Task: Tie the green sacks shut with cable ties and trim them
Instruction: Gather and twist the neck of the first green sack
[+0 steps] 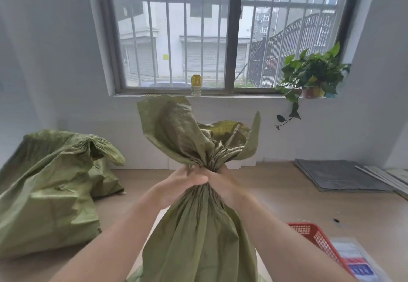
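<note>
Green woven sack (198, 233), centre frame, upright, crinkled; neck gathered into tight pleats, mouth flaring above. Left hand (183, 184) and right hand (223, 182) clamp fingers round the neck. Second sack (50, 189), slumped at left. Red mesh basket (318, 239), lower right.

Item: one view, head-worn, wide-angle.

- Facing: we looked forward and somewhat down, squarely at a barred window (229, 39) in the far wall.
- Nearest: both forearms entered from the bottom edge. The left hand (181, 182) and right hand (225, 184) met at frame centre, gripping the gathered neck of a green sack (198, 237) close beneath the lens.
- Middle ground: wooden surface (287, 198). We logged a second sack (48, 193) at the left edge and a red basket (313, 235) at the lower right.
- Distortion: wall lines bowed toward the edges.
</note>
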Available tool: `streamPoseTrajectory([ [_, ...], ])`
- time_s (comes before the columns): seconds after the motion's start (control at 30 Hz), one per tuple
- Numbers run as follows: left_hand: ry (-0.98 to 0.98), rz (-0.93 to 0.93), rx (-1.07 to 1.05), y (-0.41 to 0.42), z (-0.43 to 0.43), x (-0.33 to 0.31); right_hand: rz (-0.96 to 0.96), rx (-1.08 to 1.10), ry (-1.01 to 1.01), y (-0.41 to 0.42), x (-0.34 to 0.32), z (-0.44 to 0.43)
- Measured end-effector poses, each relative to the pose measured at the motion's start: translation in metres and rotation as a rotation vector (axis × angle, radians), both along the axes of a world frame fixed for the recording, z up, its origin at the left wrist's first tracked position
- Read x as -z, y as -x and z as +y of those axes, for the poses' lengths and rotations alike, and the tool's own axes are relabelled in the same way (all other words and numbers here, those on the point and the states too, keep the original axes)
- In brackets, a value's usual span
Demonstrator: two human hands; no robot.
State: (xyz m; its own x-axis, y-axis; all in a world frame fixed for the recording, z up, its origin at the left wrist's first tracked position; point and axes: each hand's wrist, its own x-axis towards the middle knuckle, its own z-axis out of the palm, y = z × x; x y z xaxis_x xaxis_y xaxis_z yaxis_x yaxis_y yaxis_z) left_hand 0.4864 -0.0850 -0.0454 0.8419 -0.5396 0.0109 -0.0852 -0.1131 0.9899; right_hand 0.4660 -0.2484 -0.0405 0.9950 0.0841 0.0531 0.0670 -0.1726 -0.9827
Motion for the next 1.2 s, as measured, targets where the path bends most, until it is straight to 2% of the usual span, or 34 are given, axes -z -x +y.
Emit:
streamPoseTrajectory([
  [0.1, -0.051, 0.081, 0.021, -0.002, 0.003, 0.018, 0.006, 0.076, -0.068, -0.006, 0.002, 0.003],
  [0.23, -0.026, 0.011, 0.051, 0.001, -0.013, 0.036, 0.089, 0.059, -0.098, -0.009, -0.003, 0.007],
  [0.4, 0.015, -0.034, -0.172, -0.003, -0.034, 0.045, 0.123, -0.025, 0.161, -0.005, -0.016, 0.011],
  [0.5, 0.041, -0.055, -0.186, -0.007, -0.040, 0.048, 0.109, -0.017, 0.333, -0.004, -0.024, 0.005],
  [0.67, 0.184, -0.002, -0.280, -0.005, -0.050, 0.043, 0.139, -0.038, 0.385, -0.013, -0.026, 0.003],
  [0.93, 0.126, -0.068, -0.345, -0.007, -0.070, 0.061, -0.065, -0.015, 0.039, -0.011, -0.022, 0.003],
  [1.07, 0.073, -0.034, -0.395, -0.009, -0.072, 0.100, -0.042, 0.016, -0.166, -0.011, -0.015, 0.010],
  [1.2, 0.068, 0.009, -0.434, 0.002, -0.076, 0.131, 0.036, 0.061, -0.282, -0.011, -0.014, 0.017],
])
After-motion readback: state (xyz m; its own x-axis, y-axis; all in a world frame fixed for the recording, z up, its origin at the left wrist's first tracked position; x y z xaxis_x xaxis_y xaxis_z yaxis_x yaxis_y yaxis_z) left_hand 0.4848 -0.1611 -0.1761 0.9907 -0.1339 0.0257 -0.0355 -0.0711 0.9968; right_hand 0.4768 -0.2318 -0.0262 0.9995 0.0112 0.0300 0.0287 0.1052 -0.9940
